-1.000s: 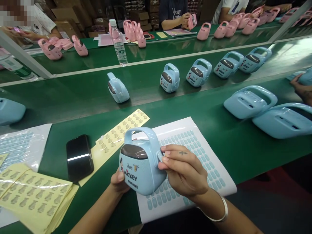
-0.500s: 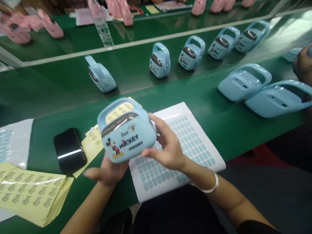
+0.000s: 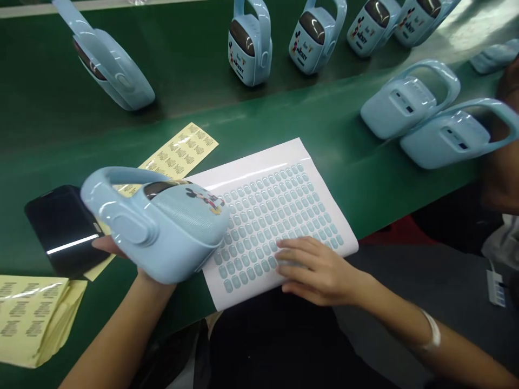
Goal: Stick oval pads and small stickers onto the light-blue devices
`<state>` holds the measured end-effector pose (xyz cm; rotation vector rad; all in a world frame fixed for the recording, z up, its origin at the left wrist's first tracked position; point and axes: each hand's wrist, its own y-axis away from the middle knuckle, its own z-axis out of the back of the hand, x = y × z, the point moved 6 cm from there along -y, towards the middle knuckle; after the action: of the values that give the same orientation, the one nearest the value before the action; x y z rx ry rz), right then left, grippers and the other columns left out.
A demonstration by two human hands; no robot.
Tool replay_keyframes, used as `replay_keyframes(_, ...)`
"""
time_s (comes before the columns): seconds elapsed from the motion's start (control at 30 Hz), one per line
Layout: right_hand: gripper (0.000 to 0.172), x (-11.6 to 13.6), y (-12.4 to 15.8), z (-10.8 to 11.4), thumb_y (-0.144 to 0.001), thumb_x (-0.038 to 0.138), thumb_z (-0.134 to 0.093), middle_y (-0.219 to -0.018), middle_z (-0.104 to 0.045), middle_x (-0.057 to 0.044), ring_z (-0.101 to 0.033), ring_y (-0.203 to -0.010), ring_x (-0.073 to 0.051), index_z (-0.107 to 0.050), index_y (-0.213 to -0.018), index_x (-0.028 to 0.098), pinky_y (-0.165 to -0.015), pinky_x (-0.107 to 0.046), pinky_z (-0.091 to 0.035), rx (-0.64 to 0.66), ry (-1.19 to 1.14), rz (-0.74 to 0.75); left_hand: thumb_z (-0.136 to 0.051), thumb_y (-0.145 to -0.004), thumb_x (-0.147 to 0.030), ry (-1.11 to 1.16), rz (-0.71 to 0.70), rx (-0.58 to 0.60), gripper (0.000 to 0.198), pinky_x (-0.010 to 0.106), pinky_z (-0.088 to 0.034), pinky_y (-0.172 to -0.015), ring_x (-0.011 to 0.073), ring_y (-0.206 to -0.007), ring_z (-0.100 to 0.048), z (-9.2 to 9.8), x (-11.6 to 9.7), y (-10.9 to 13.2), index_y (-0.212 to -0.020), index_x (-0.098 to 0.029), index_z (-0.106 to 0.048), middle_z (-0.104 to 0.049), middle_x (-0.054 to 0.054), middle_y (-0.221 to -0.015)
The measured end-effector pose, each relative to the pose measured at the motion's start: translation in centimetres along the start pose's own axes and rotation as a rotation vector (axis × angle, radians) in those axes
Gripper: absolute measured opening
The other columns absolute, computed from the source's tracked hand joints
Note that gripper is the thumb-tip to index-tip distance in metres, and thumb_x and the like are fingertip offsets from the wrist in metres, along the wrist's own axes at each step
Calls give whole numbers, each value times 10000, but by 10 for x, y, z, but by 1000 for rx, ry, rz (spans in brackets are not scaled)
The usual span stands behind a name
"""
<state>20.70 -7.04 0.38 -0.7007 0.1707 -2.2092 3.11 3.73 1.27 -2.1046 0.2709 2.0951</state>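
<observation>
A light-blue portable speaker [image 3: 178, 248] with a carrying handle, a dark window and a printed cartoon mouse rests tilted in my left hand [image 3: 152, 283]. My left thumb shows at its side; the other fingers are hidden beneath it. The round handle pivot faces me, and the printed front is turned up and to the right. My right hand [image 3: 318, 270] lies over the lower edge of a white sheet [image 3: 259, 167] bearing rows of small pale-blue oval stickers. Its fingers are stretched out and slightly bent, with the tips at the stickers.
Several similar blue speakers [image 3: 249, 48] stand along the back. Two more speakers [image 3: 409, 108] lie at the right, near another person's arm [image 3: 503, 173]. A black glossy case [image 3: 60, 227], a yellow sticker strip [image 3: 182, 151] and stacked yellow sheets [image 3: 32, 319] lie at the left.
My right hand has let go of the speaker and moved down to the sticker sheet. The left hand has turned the speaker sideways and carried it left. The view has tipped downward.
</observation>
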Motion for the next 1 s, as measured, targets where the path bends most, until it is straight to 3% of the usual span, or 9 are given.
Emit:
replay_keyframes(0.1, 124, 2, 27, -9, -902, 194, -525, -1002, -663, -84, -580, -1020, -248, -616, -928, 114, -722, -355, -510, 20, 79, -5, -527, -701, -698, 381, -16, -8, 562, 406, -507, -883, 269, -1076, -566, 0, 4, 1, -1024, -254, -645, -666, 31, -983)
replay_keyframes(0.2, 88, 3, 30, -15, -878, 109, -531, -941, -672, -77, -596, -954, -237, -619, -887, 102, -660, -329, -516, -56, 111, 3, -701, -550, -665, 703, 29, 30, 665, 432, -463, -948, 294, -1107, -551, 4, 19, 8, -1093, -293, -608, -647, 41, -1061)
replay_keyframes(0.37, 225, 0, 17, -15, -871, 9, -421, -758, -625, -59, -593, -821, -191, -599, -776, 108, -695, -317, -538, -40, 27, -17, -776, -493, -601, 643, 121, 70, 845, 431, -472, -924, 324, -1147, -512, 9, 38, 21, -1220, -265, -508, -612, 83, -1094)
replay_keyframes(0.53, 138, -3, 19, -20, -909, 205, -473, -828, -619, -80, -589, -850, -214, -588, -893, 131, -696, -358, -549, -17, 9, -7, -753, -502, -630, 650, 217, 22, 944, 440, -463, -914, 337, -1154, -495, 7, 43, 24, -1309, -294, -397, -534, 101, -1238)
replay_keyframes(0.67, 165, -4, 22, -23, -910, 135, -420, -797, -619, -74, -587, -833, -211, -583, -888, 135, -700, -360, -553, -87, -22, -10, -759, -506, -620, 678, 217, 51, 980, 428, -477, -874, 332, -1123, -512, 3, 40, 22, -1342, -313, -350, -533, 101, -1231)
replay_keyframes(0.83, 188, -9, -9, 8, -944, 194, -425, -716, -577, -46, -578, -661, -138, -567, -830, 147, -545, -254, -539, -210, -254, -79, -752, -535, -609, 684, 201, 113, 951, 375, -508, -768, 291, -992, -573, -2, 35, 20, -1339, -293, -354, -583, 95, -1095)
replay_keyframes(1.0, 107, 12, -63, 59, -857, 206, -613, -750, -567, -43, -615, -723, -152, -597, -920, 122, -604, -276, -595, -630, -63, 195, -777, -545, -550, 638, 179, 157, 895, 378, -499, -810, 271, -961, -586, -6, 33, 22, -1298, -256, -394, -593, 92, -1064)
